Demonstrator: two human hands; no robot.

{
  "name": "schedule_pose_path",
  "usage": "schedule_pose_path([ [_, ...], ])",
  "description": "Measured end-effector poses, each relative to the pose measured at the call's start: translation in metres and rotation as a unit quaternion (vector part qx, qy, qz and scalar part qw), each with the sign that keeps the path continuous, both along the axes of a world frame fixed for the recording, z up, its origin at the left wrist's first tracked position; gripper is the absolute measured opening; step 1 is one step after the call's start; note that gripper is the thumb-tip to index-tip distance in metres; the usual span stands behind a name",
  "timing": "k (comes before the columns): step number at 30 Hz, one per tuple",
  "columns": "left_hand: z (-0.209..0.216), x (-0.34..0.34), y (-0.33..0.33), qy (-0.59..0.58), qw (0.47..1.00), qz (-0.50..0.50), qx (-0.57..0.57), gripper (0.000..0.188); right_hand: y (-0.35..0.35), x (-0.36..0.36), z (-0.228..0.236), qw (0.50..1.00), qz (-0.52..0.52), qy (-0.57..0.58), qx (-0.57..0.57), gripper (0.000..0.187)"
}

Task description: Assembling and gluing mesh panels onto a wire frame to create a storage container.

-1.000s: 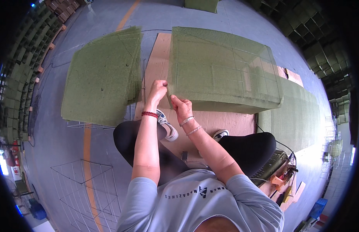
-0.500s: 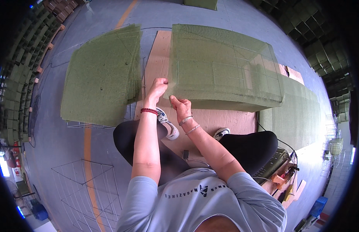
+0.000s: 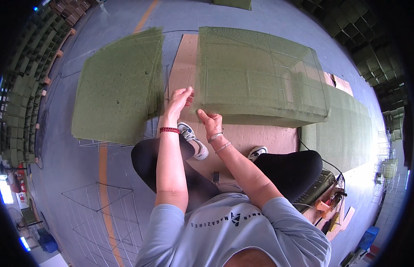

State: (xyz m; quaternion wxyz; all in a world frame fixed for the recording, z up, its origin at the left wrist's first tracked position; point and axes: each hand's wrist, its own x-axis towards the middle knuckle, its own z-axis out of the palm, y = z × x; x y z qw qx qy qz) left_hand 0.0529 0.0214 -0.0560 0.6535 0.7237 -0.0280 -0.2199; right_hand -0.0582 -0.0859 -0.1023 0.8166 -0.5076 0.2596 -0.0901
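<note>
A box-shaped wire frame covered with green mesh fabric [image 3: 256, 66] lies in front of me on flat cardboard. Through the mesh, thin wires of the frame show. My right hand [image 3: 210, 123] is closed at the near left corner, pinching the mesh between thumb and bent fingers. Just left of that edge, my left hand [image 3: 180, 101] has its fingers loosely bent and parted, and nothing shows in its grasp. Whether its fingertips brush the mesh edge is hard to make out.
A stack of green mesh pieces [image 3: 113, 89] is at the left. More green mesh [image 3: 342, 129] lies to the right, near a black cable and tools [image 3: 325, 207]. A bare wire frame [image 3: 102, 218] stands on the floor at lower left. Cardboard [image 3: 265, 140] lies under the work.
My left hand has loosened from its pinch at the mesh edge and moved slightly up, its fingers parting. My right hand stays at the corner.
</note>
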Motion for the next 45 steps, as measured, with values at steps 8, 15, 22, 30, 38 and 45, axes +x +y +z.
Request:
schedule_pose_path([
  [8, 0.009, -0.031, 0.002, -0.051, 0.989, 0.002, 0.136, 0.037, -0.002, 0.003, -0.008, 1.0, -0.009, -0.001, 0.003, 0.019],
  [15, -0.004, -0.037, -0.002, -0.137, 0.982, 0.026, 0.125, 0.027, -0.001, 0.004, -0.007, 1.0, 0.0, -0.005, -0.02, 0.017],
  [22, 0.01, -0.051, -0.012, -0.218, 0.939, 0.032, 0.264, 0.028, -0.004, 0.002, -0.008, 0.999, -0.003, -0.032, 0.014, 0.016],
  [30, 0.006, -0.051, -0.011, -0.206, 0.943, 0.024, 0.259, 0.027, -0.011, 0.0, -0.006, 1.0, 0.019, -0.024, -0.001, 0.014],
  [38, 0.003, -0.048, -0.01, -0.205, 0.943, 0.019, 0.26, 0.028, -0.009, 0.005, -0.012, 0.999, 0.023, -0.036, 0.011, 0.015],
  [45, -0.005, -0.046, -0.003, -0.155, 0.968, 0.015, 0.195, 0.027, -0.009, 0.009, -0.022, 0.997, 0.02, -0.067, 0.022, 0.016],
])
